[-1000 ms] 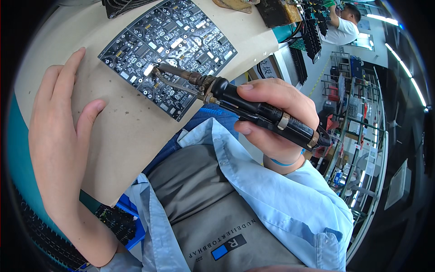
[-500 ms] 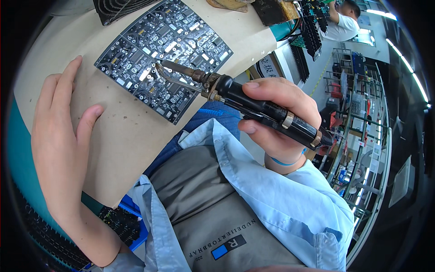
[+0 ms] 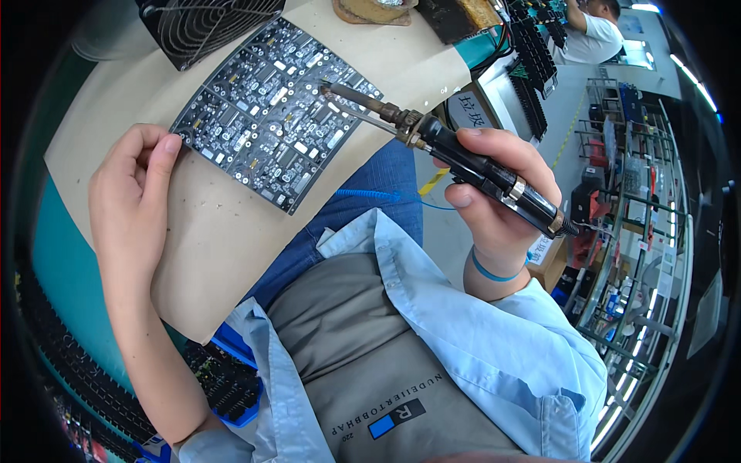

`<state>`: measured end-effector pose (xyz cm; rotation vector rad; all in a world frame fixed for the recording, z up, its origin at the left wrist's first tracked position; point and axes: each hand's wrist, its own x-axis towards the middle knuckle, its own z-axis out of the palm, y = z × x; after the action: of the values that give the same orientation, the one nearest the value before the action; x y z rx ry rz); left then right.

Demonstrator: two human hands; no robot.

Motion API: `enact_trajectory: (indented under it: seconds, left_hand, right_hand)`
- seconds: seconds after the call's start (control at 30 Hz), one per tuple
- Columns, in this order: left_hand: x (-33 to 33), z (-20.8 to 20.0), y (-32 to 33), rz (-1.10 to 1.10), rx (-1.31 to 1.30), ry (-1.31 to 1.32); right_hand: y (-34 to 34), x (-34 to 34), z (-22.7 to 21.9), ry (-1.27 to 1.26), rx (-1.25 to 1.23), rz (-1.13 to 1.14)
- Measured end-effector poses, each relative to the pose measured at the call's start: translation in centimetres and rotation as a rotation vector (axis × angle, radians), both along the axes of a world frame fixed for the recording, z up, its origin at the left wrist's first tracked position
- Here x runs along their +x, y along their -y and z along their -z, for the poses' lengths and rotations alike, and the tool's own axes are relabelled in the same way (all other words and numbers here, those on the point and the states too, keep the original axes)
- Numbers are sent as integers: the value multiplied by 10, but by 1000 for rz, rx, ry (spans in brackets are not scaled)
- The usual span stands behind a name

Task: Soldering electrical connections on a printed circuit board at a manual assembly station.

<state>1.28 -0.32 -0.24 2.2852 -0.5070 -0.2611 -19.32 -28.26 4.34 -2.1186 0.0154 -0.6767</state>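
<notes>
A dark panel of circuit boards (image 3: 266, 116), crowded with small parts, lies on a tan sheet (image 3: 208, 239). At its left corner my left hand (image 3: 131, 189) is closed, the thumb against the edge and the fingers curled, partly hidden. My right hand (image 3: 505, 174) grips the black handle of a soldering iron (image 3: 463, 158). A thin metal tube runs beside the iron's barrel, and both point left over the upper right part of the panel. Whether the tip touches the board I cannot tell.
A black fan with a wire guard (image 3: 208, 31) stands beyond the panel. Further right are a round tan pad (image 3: 374, 11) and a dark block (image 3: 457, 17). Below left, a blue bin (image 3: 245, 413) holds dark boards. Another person (image 3: 590, 38) is at the far right, near shelving (image 3: 629, 247).
My left hand has gone from spread fingers beside the panel to a closed grip at its left corner. The soldering iron has shifted right, away from the panel's middle.
</notes>
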Motion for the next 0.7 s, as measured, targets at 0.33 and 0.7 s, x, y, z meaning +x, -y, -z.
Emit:
enact_trajectory:
  seconds: [0.33,0.7]
  left_hand:
    - [22,21,-10,19,-246,-292]
    - [32,17,-10,-60,-241,-411]
  right_hand:
    - [9,-12,0,-19,-14,96]
    - [12,-24,1,-60,-61,98]
